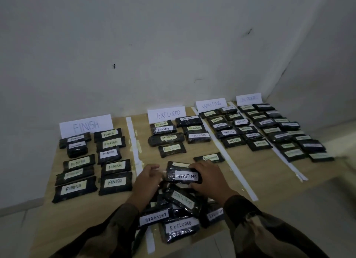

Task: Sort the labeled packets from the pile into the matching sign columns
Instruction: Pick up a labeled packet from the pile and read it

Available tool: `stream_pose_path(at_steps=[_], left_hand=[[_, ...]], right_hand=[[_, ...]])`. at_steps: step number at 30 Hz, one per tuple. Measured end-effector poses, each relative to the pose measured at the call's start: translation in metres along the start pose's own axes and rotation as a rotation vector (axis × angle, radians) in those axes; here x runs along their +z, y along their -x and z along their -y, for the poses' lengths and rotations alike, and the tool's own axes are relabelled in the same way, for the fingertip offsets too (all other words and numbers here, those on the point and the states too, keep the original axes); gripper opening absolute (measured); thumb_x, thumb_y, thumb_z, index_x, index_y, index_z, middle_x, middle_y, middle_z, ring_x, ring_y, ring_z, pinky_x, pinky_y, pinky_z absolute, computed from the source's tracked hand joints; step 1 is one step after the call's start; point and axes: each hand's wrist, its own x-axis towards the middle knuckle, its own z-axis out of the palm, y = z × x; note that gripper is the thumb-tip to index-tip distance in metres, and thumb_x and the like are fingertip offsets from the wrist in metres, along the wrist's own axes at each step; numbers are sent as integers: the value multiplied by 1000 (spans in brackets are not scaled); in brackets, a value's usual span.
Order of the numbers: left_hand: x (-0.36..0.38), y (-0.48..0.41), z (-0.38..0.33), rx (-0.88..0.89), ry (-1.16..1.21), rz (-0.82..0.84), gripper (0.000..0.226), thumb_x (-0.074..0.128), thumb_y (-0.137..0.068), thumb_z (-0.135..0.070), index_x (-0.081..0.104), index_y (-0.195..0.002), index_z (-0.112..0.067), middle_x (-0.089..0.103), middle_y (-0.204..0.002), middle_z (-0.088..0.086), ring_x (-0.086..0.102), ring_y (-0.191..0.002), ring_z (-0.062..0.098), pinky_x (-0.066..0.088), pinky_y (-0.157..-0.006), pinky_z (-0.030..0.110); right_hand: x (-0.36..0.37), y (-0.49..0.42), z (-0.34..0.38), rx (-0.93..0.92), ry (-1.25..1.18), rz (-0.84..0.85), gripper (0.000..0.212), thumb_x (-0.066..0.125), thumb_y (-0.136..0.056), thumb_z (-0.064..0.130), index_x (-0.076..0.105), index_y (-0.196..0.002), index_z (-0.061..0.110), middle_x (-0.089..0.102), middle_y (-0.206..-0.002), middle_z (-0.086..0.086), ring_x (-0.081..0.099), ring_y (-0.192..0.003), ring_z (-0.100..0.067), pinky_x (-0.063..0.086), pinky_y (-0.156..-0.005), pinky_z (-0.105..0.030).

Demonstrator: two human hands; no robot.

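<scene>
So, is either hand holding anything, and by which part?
The right hand grips the WAITING packet by its right end. Whether the left hand holds its left end cannot be told.

a pale wooden table [260,167] against a white wall [173,45] — dark scuffs [114,66] on it.

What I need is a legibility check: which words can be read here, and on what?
"FINISH": first sign and first-column packets.
"EXCLUDED": second sign, second-column packets, pile packets.
"WAITING": third sign, third-column packets, the held packet gripped by the right hand.
"IN PROGRESS", faint and unsure: fourth sign.
Labels on the fourth-column packets are too blurred to read.
</scene>
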Motion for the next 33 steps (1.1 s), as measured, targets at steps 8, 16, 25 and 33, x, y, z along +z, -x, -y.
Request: stream_pose_path(at_steps=[8,16,25,33], left_hand=[[71,-6,1,522,-616,18,49,46,-79,-40,59,-117,-13,62,-113,5,57,-106,24,47,-90,36],[171,-29,-22,556,-861,51,51,48,-68,-37,63,-110,-12,64,-105,9,62,-94,29,54,-76,41],[252,-51,-47,519,-1068,43,66,83,-44,-40,67,-105,-21,69,-103,0,67,-95,22,58,-73,40],[289,-76,-50,453,-978,37,58,49,-90,-34,31,-144,-22,34,-146,-1,28,-137,18,26,-113,39]], right_hand=[[-16,25,-99,96,-22,-11,55,69,-76,35,54,-127,22,52,-121,1,47,-112,-19,41,-89,-28],[-33,12,-201,56,64,58,54,66,-79,35,52,-129,22,52,-120,-1,48,-108,-21,38,-88,-30],[-33,-20,-285,23,89,75,55,65,-78,37,52,-130,23,52,-122,0,48,-113,-21,31,-97,-32],[-24,-48,-313,-41,49,62,57,61,-79,36,50,-133,22,52,-128,1,45,-117,-19,20,-109,-31]])
